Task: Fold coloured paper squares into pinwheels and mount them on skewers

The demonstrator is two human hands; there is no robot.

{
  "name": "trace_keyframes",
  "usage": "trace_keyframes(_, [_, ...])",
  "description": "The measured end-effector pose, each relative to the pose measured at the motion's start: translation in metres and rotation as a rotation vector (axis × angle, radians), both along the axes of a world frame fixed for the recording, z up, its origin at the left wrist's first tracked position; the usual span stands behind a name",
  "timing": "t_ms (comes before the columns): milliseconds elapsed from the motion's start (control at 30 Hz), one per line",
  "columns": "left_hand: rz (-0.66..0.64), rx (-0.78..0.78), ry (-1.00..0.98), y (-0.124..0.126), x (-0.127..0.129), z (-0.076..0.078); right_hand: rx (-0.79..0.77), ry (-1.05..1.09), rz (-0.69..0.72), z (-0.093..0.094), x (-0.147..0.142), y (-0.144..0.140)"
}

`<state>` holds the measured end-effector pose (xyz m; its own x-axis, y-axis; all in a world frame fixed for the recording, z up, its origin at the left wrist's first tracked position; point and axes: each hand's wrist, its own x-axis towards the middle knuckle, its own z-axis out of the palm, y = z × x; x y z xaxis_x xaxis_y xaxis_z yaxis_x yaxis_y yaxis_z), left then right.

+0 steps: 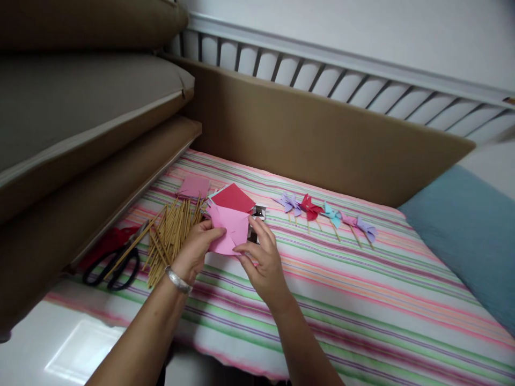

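A pink paper square (230, 228) with slits cut in from its corners is held up above the striped cloth. My left hand (197, 244) pinches its left side, thumb on top. At its right edge, the fingers of my right hand (261, 257) are curled around the paper, holding the lower right corner. Behind it lies a stack of coloured paper with a red sheet (233, 197) on top. Beside my left hand spreads a pile of thin wooden sticks (173, 233). Small shiny black and silver items (259, 212) show partly behind my right fingers.
Several paper pinwheels on sticks, among them a red one (311, 207), lie in a row to the right. Black-handled scissors (112, 268) rest at the left. Another pink paper stack (193, 186) is farther back. Brown padded boards (100, 177) and a blue cushion (454, 225) border the cloth (362, 300).
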<state>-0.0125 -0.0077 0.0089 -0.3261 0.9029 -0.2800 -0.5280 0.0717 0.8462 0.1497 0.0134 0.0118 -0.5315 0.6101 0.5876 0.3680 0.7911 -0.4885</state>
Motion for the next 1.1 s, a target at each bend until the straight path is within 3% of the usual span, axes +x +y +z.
trace_keyframes(433, [-0.208, 0.048, 0.146, -0.003, 0.02, 0.004, -0.197, 0.087, -0.175, 0.001, 0.003, 0.006])
trace_keyframes(967, [-0.287, 0.065, 0.182, -0.004, 0.019, 0.006, -0.183, 0.044, -0.235, 0.0, 0.002, 0.006])
trace_keyframes(1100, [-0.251, 0.06, 0.21, -0.001, 0.02, 0.004, -0.188, 0.056, -0.248, 0.0, -0.001, 0.006])
